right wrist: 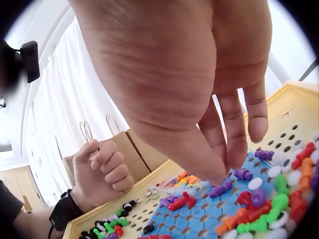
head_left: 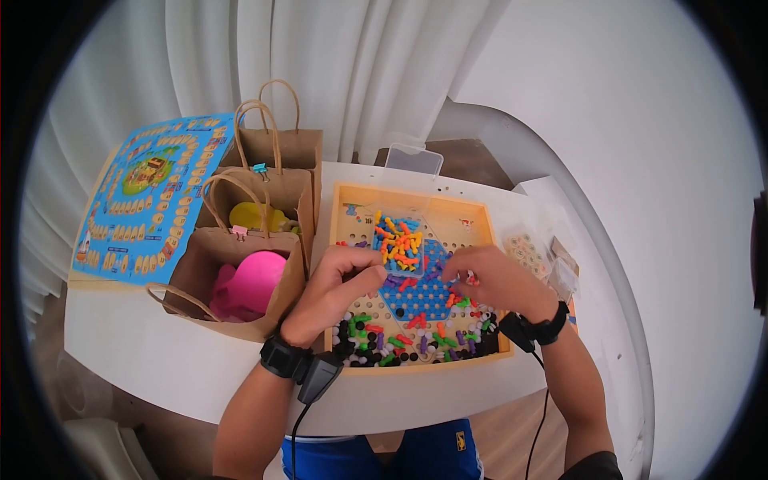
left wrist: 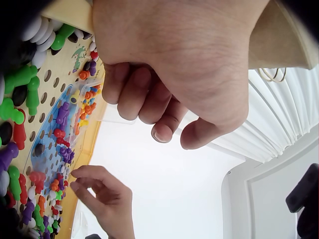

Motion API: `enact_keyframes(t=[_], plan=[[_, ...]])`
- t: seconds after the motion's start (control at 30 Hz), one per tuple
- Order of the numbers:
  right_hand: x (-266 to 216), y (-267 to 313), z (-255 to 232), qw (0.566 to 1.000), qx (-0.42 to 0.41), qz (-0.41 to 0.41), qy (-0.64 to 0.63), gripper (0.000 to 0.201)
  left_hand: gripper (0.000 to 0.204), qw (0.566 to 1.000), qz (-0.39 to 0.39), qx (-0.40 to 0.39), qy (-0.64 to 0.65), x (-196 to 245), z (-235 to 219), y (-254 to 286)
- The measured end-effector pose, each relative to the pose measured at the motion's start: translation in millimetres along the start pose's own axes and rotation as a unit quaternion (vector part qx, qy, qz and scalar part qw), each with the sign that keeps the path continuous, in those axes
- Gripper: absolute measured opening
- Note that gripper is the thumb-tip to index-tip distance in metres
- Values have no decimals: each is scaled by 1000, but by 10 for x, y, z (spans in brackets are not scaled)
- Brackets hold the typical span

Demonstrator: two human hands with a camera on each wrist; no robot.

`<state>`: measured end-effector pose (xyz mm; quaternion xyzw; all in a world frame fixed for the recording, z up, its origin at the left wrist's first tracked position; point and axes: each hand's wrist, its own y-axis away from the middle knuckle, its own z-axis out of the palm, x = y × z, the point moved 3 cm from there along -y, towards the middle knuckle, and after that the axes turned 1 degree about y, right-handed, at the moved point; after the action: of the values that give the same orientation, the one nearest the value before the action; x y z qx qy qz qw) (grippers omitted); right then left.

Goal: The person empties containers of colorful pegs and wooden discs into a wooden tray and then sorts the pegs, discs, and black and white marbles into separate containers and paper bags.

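Note:
A shallow wooden tray (head_left: 344, 196) holds a blue hexagonal peg board area (head_left: 416, 300) dotted with holes. On it stands a clear plastic box (head_left: 418, 270) of blue, orange and yellow pegs. My left hand (head_left: 340, 284), fingers loosely curled, hovers beside the box; nothing shows between finger and thumb in the left wrist view (left wrist: 169, 64). Over the right part of the board, my right hand (head_left: 500, 280) brings thumb and forefinger close together. Its fingertips (right wrist: 230, 162) are right by purple pegs (right wrist: 221, 189); no peg shows between them.
Black, white, green, red and purple pegs (head_left: 384, 340) crowd the tray's near side. Paper bags (head_left: 272, 312) stand left, one holding a pink object (head_left: 252, 280), beside a blue game board (head_left: 152, 192). A clear lid (head_left: 414, 160) lies behind; small packets (head_left: 564, 276) lie right.

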<state>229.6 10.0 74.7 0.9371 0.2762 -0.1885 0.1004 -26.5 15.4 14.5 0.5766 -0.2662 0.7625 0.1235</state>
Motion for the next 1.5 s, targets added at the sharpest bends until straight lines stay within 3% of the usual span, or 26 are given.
enact_keyframes(t=[0.13, 0.47, 0.53, 0.63, 0.73, 1.13, 1.37, 1.5], plan=[[30, 186, 165, 999, -41, -2, -13, 13, 29, 1000, -2, 4, -2, 6, 16, -2], [-39, 263, 188, 999, -4, -35, 26, 10, 30, 1000, 7, 5, -10, -3, 5, -10], [1, 262, 1, 998, 50, 34, -8, 10, 30, 1000, 8, 7, -10, -3, 6, -5], [126, 301, -169, 994, 36, 102, 36, 13, 30, 1000, 11, 7, -13, 4, 4, -6], [233, 373, -130, 994, 12, 45, 103, 15, 30, 1000, 14, 5, -17, 3, 2, -12], [261, 326, 92, 988, -18, 43, 146, 11, 29, 1000, 9, 9, -1, 4, 24, -4], [60, 114, -69, 997, -13, 40, 69, 11, 29, 1000, 5, 10, -5, -10, -4, 7], [-242, -120, -138, 991, 130, -1, -17, 15, 30, 1000, 7, 3, -10, 8, 5, -6]])
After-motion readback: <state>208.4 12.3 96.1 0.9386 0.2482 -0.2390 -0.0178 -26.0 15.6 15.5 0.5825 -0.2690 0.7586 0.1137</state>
